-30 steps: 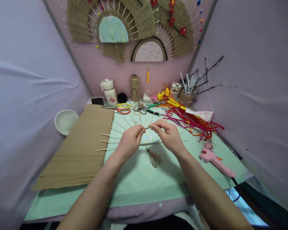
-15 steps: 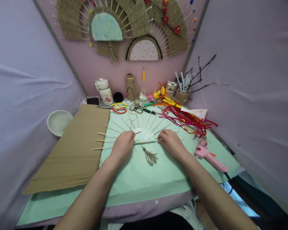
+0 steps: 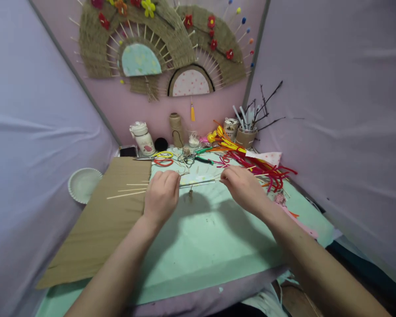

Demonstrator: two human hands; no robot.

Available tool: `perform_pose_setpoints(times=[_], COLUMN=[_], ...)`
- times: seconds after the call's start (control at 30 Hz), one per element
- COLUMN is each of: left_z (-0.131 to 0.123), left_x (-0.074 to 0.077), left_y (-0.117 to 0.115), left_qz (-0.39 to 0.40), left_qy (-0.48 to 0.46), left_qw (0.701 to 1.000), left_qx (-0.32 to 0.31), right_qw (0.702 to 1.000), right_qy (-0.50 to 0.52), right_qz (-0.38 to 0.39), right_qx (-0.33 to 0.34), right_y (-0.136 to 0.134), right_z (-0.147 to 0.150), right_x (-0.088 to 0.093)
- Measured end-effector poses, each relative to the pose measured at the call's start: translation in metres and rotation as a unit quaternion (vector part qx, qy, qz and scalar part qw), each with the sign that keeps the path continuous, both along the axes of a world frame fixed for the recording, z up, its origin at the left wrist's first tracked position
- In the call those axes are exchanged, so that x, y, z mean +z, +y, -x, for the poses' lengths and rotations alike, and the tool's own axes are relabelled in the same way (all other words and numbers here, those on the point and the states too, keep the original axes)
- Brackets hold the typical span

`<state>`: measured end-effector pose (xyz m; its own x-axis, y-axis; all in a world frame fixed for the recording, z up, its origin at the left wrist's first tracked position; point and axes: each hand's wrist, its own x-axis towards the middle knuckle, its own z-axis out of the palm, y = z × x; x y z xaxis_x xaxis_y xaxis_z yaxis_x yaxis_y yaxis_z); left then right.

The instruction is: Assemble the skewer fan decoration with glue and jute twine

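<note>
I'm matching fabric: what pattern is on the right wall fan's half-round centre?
The half-round centre is pale with pinkish-red dots, clearest in the head view.

The left hand [image 3: 162, 193] hides part of the sticks [image 3: 126, 195], and the right forearm [image 3: 295, 244] partly covers the glue gun [image 3: 300, 223].

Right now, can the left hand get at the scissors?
Probably yes, if it lets go first: the left hand is holding the stick fan, but the scissors lie just beyond it, with nothing seen covering their handles.
</note>
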<state>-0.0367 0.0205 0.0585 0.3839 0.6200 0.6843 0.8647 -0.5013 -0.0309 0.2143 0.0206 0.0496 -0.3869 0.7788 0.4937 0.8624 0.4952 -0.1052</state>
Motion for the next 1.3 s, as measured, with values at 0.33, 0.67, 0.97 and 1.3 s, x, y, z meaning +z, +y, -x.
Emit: perform_pose_setpoints(times=[0.33,0.67,0.97,1.3], left_z=[-0.012,0.002,0.007,0.010], left_x=[0.061,0.056,0.067,0.046], left_y=[-0.001,-0.003,-0.009,-0.025], left_qz=[-0.119,-0.040,-0.014,-0.062], left_qy=[0.080,0.078,0.119,0.212], left_qw=[0.989,0.991,0.979,0.965], left_qx=[-0.022,-0.105,-0.168,-0.139], right_qw=[0.996,0.996,0.995,0.989], right_qy=[0.084,0.077,0.082,0.099], right_qz=[-0.011,-0.040,-0.041,-0.086], right_qx=[0.019,0.025,0.034,0.062], right_y=[-0.026,-0.032,-0.035,-0.043], right_z=[-0.006,-0.012,-0.014,-0.016], right_x=[0.062,0.047,0.045,0.031])
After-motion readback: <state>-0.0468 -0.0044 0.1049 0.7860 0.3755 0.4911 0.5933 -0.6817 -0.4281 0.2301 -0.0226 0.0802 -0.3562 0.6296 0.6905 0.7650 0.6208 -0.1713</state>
